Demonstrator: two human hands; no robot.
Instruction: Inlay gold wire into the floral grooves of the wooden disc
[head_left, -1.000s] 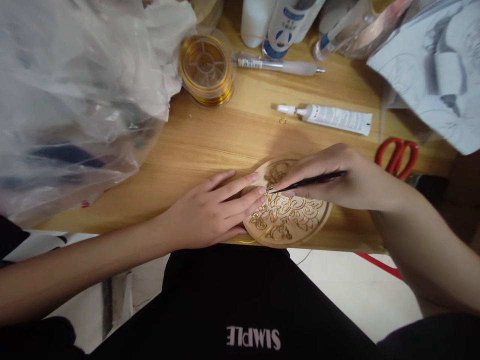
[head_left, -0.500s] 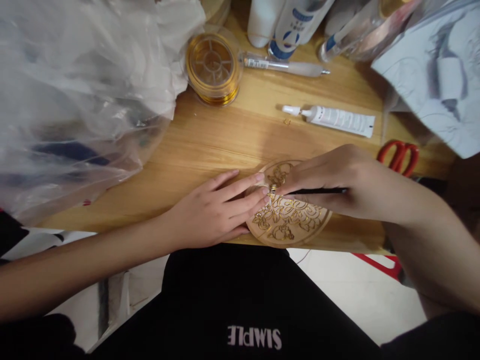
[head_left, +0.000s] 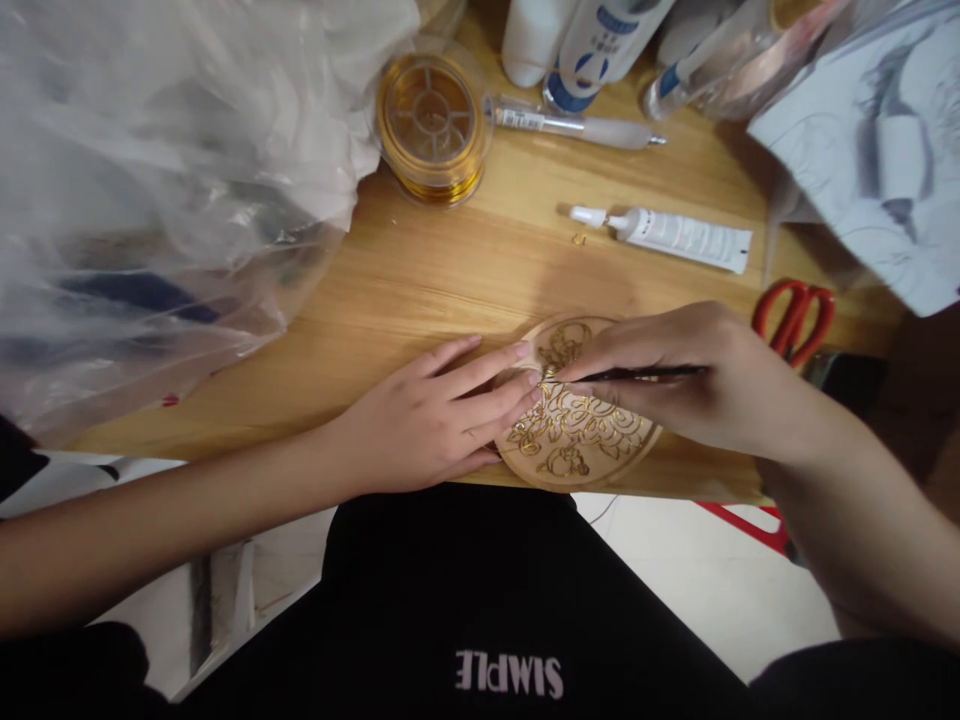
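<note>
A round wooden disc [head_left: 577, 440] with a gold wire flower pattern lies at the near edge of the wooden table [head_left: 465, 270]. My left hand [head_left: 435, 415] rests flat on the table, its outstretched fingertips pressing the disc's left rim. My right hand [head_left: 675, 375] is closed in a pinch on thin black tweezers [head_left: 637, 374]. The tweezer tip touches the gold wire near the disc's upper left, just beside my left fingertips.
A spool of gold wire [head_left: 431, 125] stands at the back. A white glue tube [head_left: 667, 235] and a pen-like tool [head_left: 577, 125] lie behind the disc. Red-handled scissors [head_left: 795, 315] lie at the right. A crumpled clear plastic bag [head_left: 157, 190] fills the left. Bottles [head_left: 592, 40] stand at the far edge.
My right hand lowered the tweezers from a slant to nearly level, the tip staying at the same spot on the wire. My left hand barely shifted.
</note>
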